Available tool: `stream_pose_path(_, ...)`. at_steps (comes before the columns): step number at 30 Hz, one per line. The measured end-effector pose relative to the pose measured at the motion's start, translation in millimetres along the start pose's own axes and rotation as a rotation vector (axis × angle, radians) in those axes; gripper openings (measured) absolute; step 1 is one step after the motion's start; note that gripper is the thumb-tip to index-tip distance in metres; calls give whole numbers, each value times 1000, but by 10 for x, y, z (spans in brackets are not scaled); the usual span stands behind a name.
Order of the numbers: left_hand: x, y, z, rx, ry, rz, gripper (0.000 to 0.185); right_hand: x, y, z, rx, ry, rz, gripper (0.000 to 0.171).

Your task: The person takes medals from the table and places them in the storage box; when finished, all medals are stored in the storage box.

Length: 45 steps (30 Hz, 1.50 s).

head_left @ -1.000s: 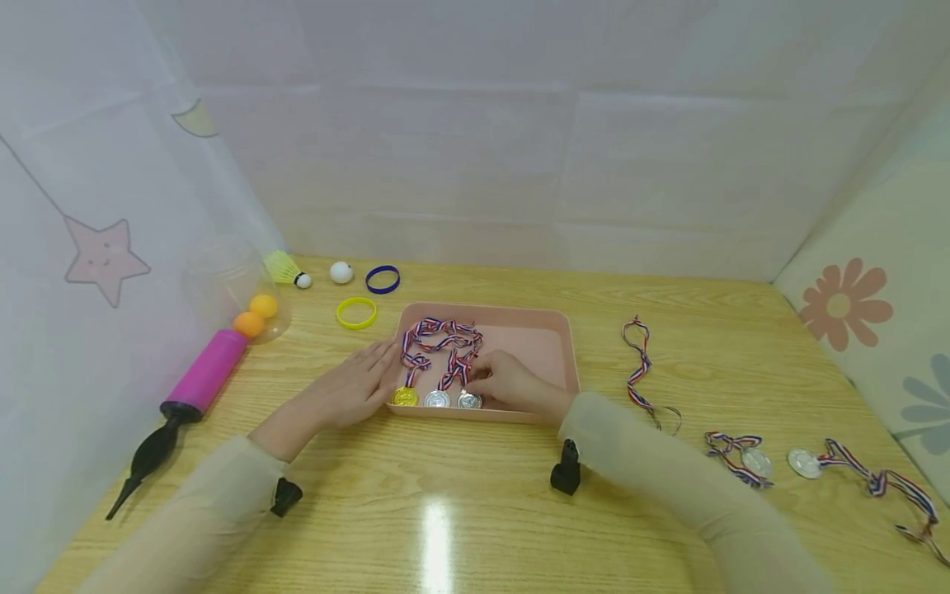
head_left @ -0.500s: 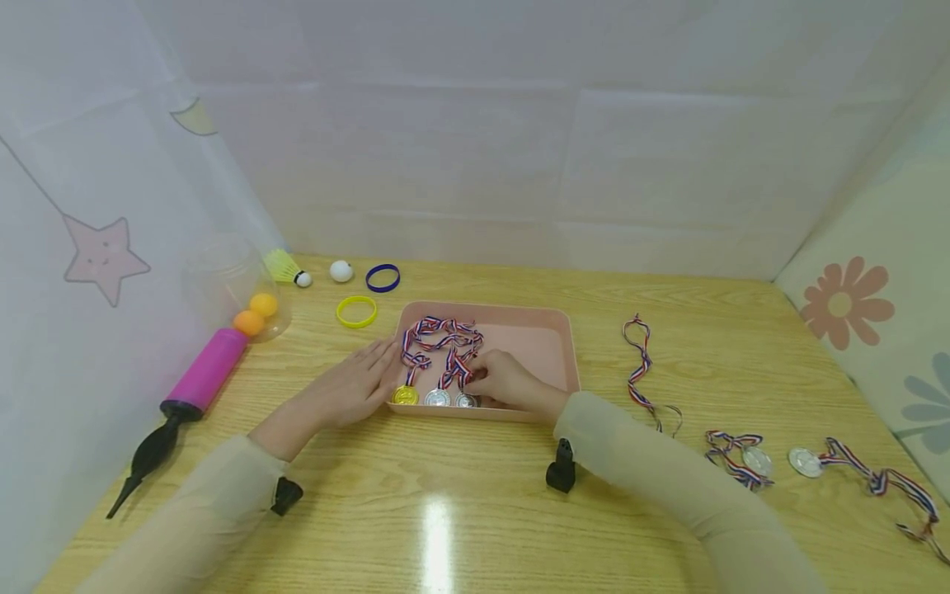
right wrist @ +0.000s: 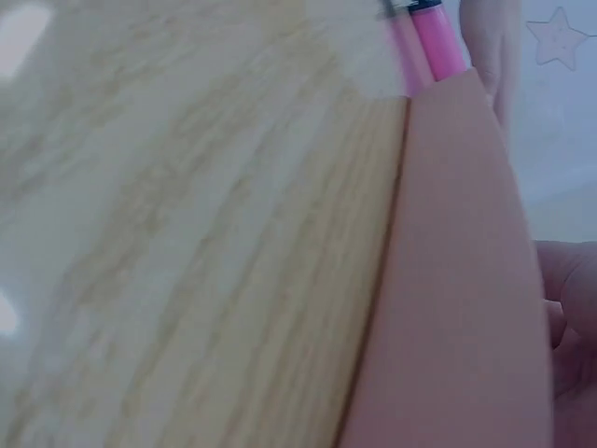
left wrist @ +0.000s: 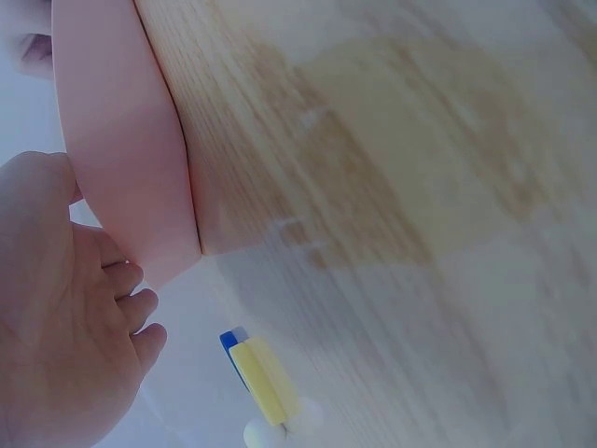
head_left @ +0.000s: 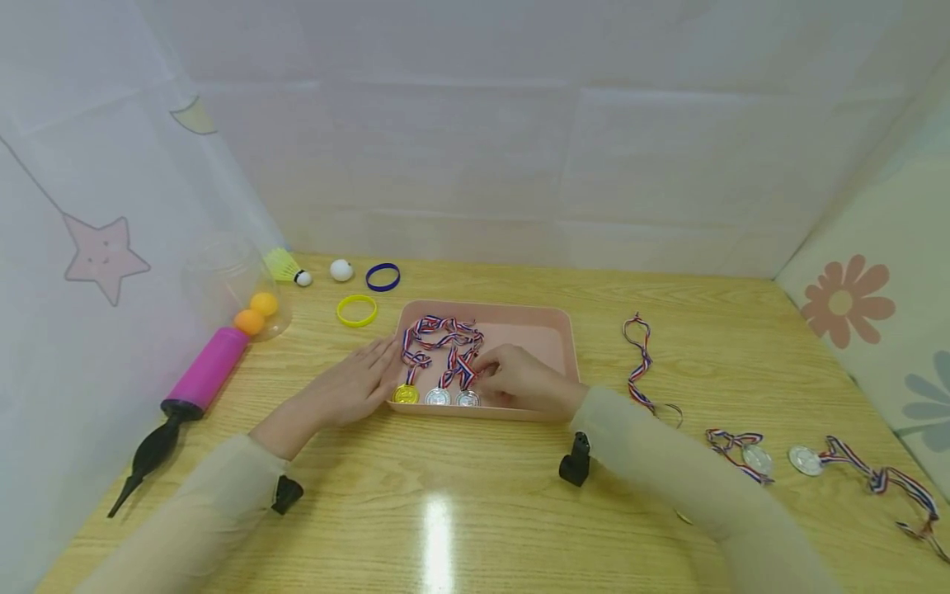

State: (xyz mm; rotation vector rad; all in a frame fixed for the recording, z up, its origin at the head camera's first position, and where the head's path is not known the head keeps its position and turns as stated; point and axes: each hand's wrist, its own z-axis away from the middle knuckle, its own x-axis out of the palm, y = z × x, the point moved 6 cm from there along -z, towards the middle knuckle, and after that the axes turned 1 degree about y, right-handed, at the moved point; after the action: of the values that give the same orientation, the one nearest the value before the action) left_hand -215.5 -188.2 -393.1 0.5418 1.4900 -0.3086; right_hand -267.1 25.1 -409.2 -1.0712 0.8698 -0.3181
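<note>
Left hand (head_left: 355, 386) flat, right hand (head_left: 523, 381) curled

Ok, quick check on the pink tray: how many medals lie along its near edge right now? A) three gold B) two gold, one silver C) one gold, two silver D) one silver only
C: in the head view the pink tray holds a gold medal and two silver medals in a row, with the right hand at the ribbon of the rightmost one and the left hand against the tray's left edge.
</note>
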Motion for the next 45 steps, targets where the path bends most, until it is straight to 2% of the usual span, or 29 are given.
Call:
stream_pose_path(5,-2,6,-10,-7,-13,4,58,-245,-142,191,-64,40,115,29)
stream_pose_path(10,-9,14,-11,-9,-22,9,59,-560,-232,483,-147,62,91,32)
stream_pose_path(16,-14,23,0,-5,-15,5,58,-930,-258,979,-102,147,66,33)
stream_pose_path(23,-8,27,11,3,-4,7,58,-1174,44,1458,-54,238,101,32)
stream_pose_path(26,3,22,0,4,-7,9,58,-1219,229,1630,-27,232,89,29)
stream_pose_path(35,3,14,-9,3,-1,4,58,-1202,759,2033,78,115,137,19)
stream_pose_path(40,-2,15,-7,4,-2,-1,58,-1103,935,2158,78,18,124,20)
stream_pose_path(45,-4,19,-11,3,-9,-1,58,-991,986,2166,-3,-16,193,20)
